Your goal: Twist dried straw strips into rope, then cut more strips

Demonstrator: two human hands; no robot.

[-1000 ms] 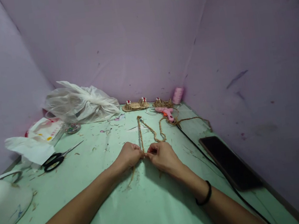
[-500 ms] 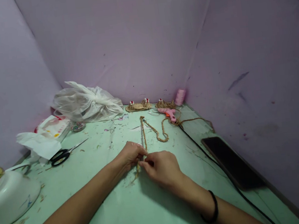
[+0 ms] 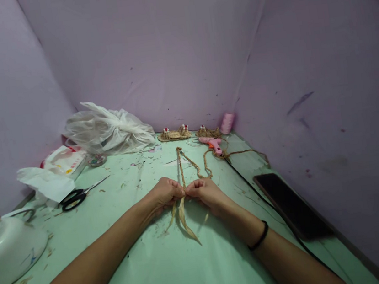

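A thin tan braid of dried plant fibre runs down the table to where both hands meet. My left hand pinches it from the left side, fingers closed. From the right, my right hand also pinches, thumb and forefinger touching the same spot. Loose flat fibre strands hang toward me below the fingers, and a short strand end shows under my right hand. A further length of the braid loops back toward the pink glue gun. Which strand each hand holds is partly hidden.
Black-handled scissors, a crumpled white paper and a white bowl are at left. Against the back wall stand a plastic bag, woven pieces and a pink thread spool. A dark phone and black cord lie right.
My right hand has moved up and slightly right, its fingers now level with my left hand's. The loose strands show more fully below. My left hand has barely moved.
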